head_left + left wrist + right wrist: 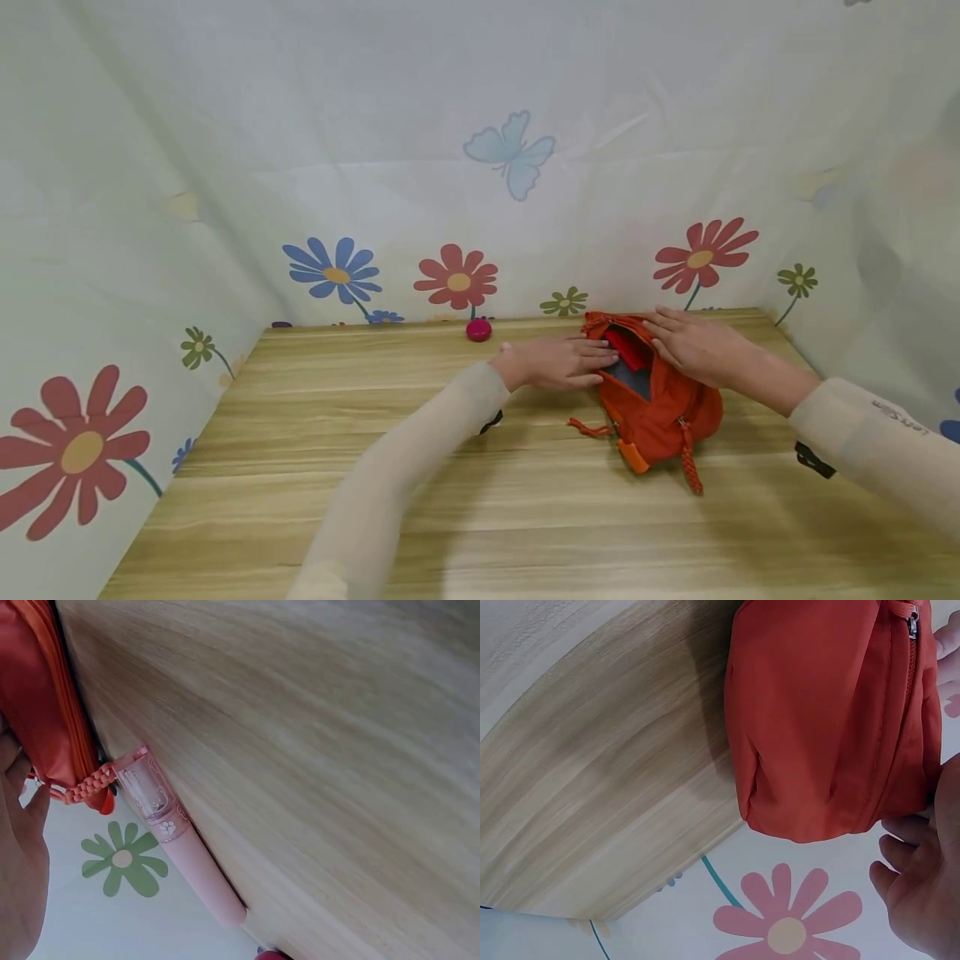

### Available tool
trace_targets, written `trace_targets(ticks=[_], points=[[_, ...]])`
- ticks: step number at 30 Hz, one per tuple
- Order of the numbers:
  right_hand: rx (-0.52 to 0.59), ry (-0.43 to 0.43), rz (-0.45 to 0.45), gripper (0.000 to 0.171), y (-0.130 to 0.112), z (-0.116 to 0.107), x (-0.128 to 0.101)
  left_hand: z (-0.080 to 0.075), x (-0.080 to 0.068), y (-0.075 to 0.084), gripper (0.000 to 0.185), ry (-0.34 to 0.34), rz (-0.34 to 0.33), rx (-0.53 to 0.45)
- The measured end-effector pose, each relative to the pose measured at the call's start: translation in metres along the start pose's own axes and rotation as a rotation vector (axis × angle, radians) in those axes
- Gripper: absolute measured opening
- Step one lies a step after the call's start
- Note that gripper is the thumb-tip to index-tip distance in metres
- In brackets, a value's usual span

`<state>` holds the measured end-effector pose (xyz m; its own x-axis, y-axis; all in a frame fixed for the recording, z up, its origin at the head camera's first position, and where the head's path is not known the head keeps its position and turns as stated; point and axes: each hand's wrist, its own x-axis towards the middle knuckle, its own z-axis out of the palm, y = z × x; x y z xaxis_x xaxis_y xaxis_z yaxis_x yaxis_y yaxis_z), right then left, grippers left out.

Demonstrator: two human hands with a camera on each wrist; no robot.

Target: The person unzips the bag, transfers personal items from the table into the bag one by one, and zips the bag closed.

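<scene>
Backdrop: flowered cloth (480, 208) hung round a wooden table (337, 433), with printed flowers and a butterfly on it
Bag: orange pouch (660, 400) lay on the table toward the far right, between both hands, its top zip gaping and red and grey things showing inside
Left hand: left hand (558, 362) lay flat with fingers stretched toward the pouch's open mouth, fingertips touching its left edge; it gripped nothing that showed
Right hand: right hand (693, 342) rested palm down on the pouch's right flank, fingers spread and straight, pressing rather than pinching
Zip: braided pull (690, 467) hung off the near end, untouched by either hand
Pen: pink pen (180, 847) lay at the table's back edge beside the pouch, seen only from the left wrist
Ball: small magenta ball (478, 330) sat by the back cloth, well apart from the hands
Progress: judged from the open mouth, the pouch was part filled and not yet closed; pen and ball were still outside it
</scene>
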<state>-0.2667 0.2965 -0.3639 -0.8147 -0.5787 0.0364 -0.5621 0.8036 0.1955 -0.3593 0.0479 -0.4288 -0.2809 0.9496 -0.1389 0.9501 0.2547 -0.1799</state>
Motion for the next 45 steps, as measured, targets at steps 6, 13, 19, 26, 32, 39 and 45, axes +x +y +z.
trace_targets(ticks=[6,13,19,26,32,39,45], points=[[0.025,-0.027,-0.010,0.047,0.002,0.003,-0.004,-0.001,0.004,0.003,0.060,-0.015,-0.033,0.000],[0.051,-0.034,-0.002,0.049,0.002,0.004,-0.004,-0.003,0.003,0.003,0.060,-0.013,-0.049,-0.001],[0.055,-0.027,-0.017,0.048,0.002,0.002,-0.004,-0.006,-0.024,-0.011,0.058,0.011,-0.056,-0.003],[0.062,-0.003,-0.024,0.046,0.003,-0.002,-0.003,-0.006,-0.081,-0.046,0.060,-0.006,-0.256,0.067],[0.060,-0.006,-0.044,0.046,0.002,-0.003,-0.002,0.016,-0.122,-0.071,0.058,0.019,-0.396,-0.017],[0.037,-0.012,-0.046,0.046,0.002,-0.005,0.000,0.036,-0.140,-0.085,0.060,-0.001,-0.484,-0.111],[0.044,-0.023,-0.043,0.047,0.001,-0.006,0.002,0.042,-0.142,-0.086,0.061,0.015,-0.504,-0.150]])
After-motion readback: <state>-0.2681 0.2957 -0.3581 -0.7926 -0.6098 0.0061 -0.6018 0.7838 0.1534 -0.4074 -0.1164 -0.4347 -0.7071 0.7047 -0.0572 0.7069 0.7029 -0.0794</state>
